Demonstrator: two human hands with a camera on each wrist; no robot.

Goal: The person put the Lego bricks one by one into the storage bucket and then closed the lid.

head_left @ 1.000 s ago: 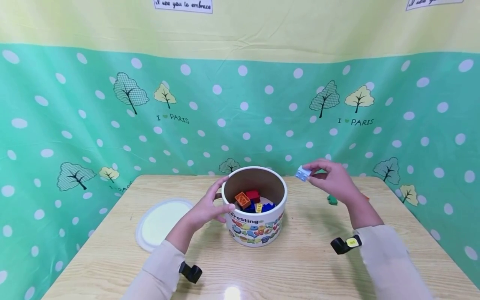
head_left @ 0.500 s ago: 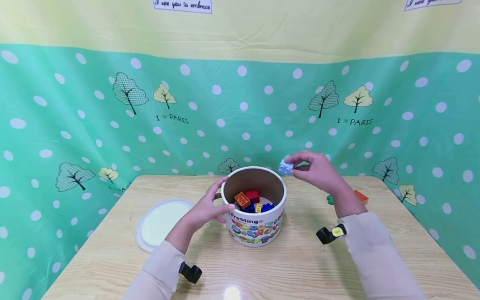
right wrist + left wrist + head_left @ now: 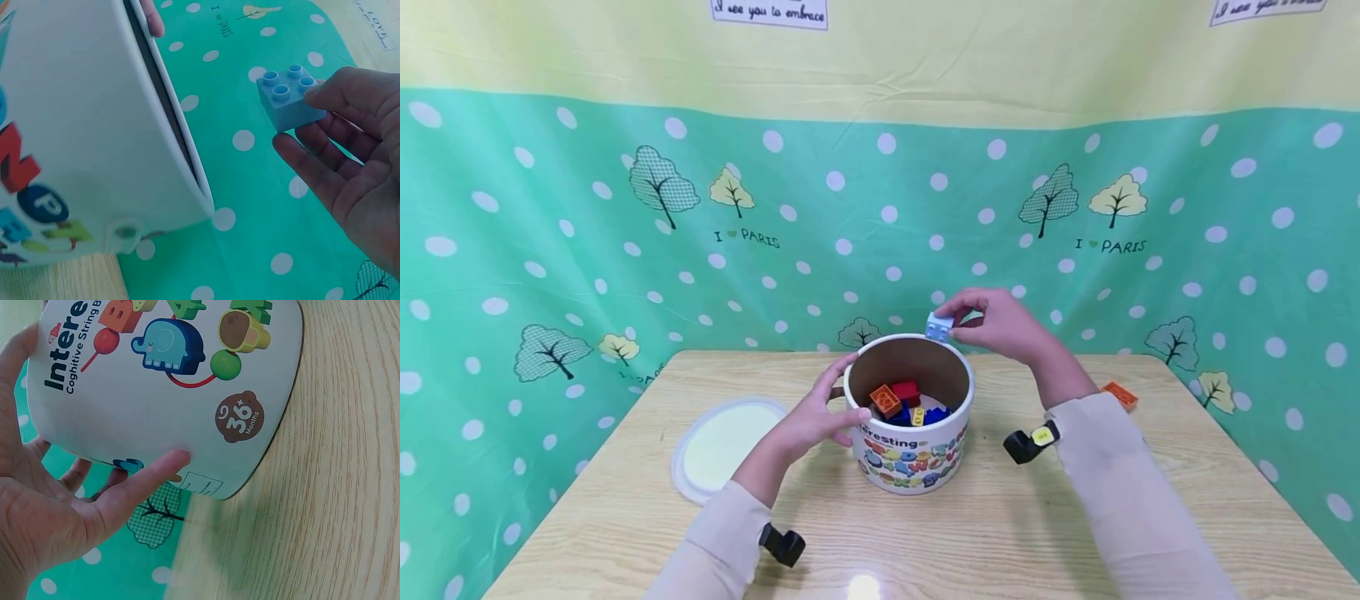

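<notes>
In the head view my right hand pinches a light blue toy brick between thumb and fingers, at the far rim of a round white bucket. Four-studded and square, the brick shows clearly in the right wrist view, raised beyond the bucket's rim. My left hand holds the left side of the bucket, thumb at the front and fingers around toward the back. Inside the bucket lie an orange brick, a red brick, a yellow brick and blue pieces.
A white round lid lies on the wooden table to the left of the bucket. Another orange brick lies at the right, beyond my right forearm. A green dotted curtain hangs behind the table.
My right hand has moved left and slightly up with the light blue brick, from right of the bucket to its far rim. My left hand has stayed on the bucket.
</notes>
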